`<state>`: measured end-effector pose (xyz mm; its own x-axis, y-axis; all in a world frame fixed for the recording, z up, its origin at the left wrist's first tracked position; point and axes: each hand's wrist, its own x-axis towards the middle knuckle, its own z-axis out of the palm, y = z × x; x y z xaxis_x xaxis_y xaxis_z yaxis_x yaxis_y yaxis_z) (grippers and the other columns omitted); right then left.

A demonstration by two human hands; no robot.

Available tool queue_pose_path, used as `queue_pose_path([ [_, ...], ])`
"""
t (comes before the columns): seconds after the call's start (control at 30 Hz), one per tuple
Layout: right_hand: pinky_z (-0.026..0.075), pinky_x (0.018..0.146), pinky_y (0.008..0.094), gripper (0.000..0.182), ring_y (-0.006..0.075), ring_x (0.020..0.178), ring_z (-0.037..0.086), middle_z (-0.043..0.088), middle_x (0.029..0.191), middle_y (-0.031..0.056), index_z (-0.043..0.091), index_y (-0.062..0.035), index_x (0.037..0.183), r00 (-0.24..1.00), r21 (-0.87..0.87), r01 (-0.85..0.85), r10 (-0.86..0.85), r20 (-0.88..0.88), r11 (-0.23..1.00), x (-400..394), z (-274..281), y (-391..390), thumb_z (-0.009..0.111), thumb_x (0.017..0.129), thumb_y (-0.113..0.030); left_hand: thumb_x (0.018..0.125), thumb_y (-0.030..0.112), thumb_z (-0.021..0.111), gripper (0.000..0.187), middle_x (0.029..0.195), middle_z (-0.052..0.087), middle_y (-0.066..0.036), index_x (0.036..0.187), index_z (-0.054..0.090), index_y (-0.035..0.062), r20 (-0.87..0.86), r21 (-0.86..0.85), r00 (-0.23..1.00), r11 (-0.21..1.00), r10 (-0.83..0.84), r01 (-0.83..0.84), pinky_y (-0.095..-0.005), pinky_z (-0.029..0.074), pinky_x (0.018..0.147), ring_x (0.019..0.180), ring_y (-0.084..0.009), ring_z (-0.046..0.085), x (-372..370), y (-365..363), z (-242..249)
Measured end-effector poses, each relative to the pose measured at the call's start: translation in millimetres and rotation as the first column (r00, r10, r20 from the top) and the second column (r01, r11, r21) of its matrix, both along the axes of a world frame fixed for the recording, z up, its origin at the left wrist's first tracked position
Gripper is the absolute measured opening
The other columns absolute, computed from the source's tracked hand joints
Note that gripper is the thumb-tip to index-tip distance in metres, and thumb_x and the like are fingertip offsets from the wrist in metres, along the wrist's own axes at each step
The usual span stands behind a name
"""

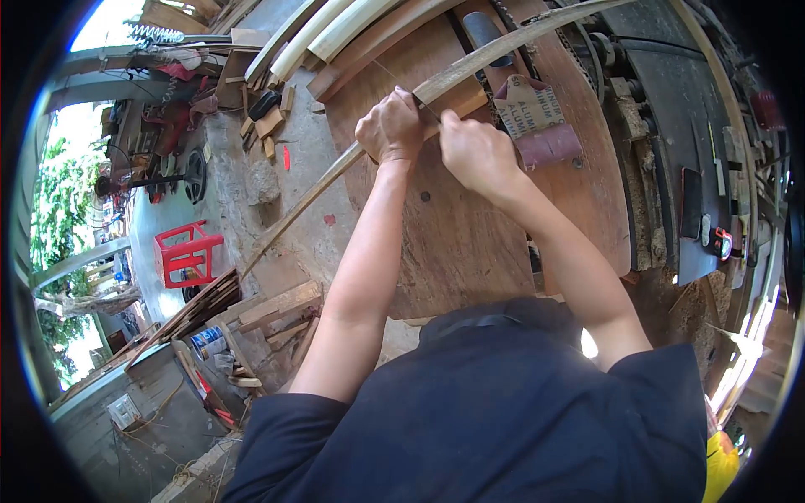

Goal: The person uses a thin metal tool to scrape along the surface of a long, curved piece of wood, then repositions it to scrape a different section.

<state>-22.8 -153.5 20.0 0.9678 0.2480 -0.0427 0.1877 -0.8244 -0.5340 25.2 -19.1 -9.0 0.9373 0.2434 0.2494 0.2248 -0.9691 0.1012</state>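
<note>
A long, thin wooden strip (511,42) runs slantwise across the workbench (470,235), from the upper right down past its left edge. My left hand (391,126) is closed round the strip near the middle. Just to the right, my right hand (478,151) makes a fist close against the strip. A thin dark line shows between the two hands; what the right fingers hold is hidden. Beside my right hand lie a sheet of sandpaper (528,107) with printed backing and a reddish sandpaper roll (549,147).
Several wooden pieces (335,33) lie at the far side of the bench, near a grey cylinder (486,38). A red plastic stool (189,254) stands on the floor at left. Scrap wood (277,310) and a can (208,342) sit lower left. A phone (691,204) rests at right.
</note>
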Motion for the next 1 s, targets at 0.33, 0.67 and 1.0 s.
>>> queue_pose_path([
  [0.33,0.056,0.066,0.0509,0.016,0.041,0.073,0.069,0.067,0.076,0.0255,0.054,0.0,0.093,1.0,-0.008,-0.007,0.007,0.021,1.0,14.9,-7.5,11.6,0.046,0.09,-0.014,0.096,0.031,0.04,0.048,0.07,0.069,-0.017,0.068,0.072,0.0087,0.018,-0.005,1.0,1.0,0.002,-0.002,-0.044,0.052,0.064,0.064,-0.0345,0.068,0.8,2.3,-1.8],
  [0.67,0.057,0.069,0.0458,0.019,0.0367,0.08,0.071,0.07,0.083,0.0235,0.058,0.0007,0.095,0.999,-0.033,-0.003,0.002,-0.033,0.999,21.7,1.6,17.0,0.046,0.089,-0.012,0.095,0.031,0.039,0.048,0.071,0.069,-0.016,0.068,0.071,0.0094,0.059,-0.008,0.998,1.0,-0.017,0.017,-0.0432,0.052,0.066,0.065,-0.033,0.069,2.3,2.1,-2.0],
  [1.0,0.057,0.069,0.0473,0.017,0.0376,0.077,0.071,0.069,0.078,0.0235,0.057,0.0005,0.094,1.0,-0.029,-0.004,0.003,-0.005,1.0,23.5,-4.5,16.9,0.047,0.086,-0.012,0.095,0.031,0.04,0.047,0.071,0.069,-0.015,0.069,0.072,0.0097,0.028,0.008,0.999,1.0,-0.025,0.025,-0.0422,0.052,0.065,0.065,-0.0322,0.069,2.4,0.1,-0.1],
])
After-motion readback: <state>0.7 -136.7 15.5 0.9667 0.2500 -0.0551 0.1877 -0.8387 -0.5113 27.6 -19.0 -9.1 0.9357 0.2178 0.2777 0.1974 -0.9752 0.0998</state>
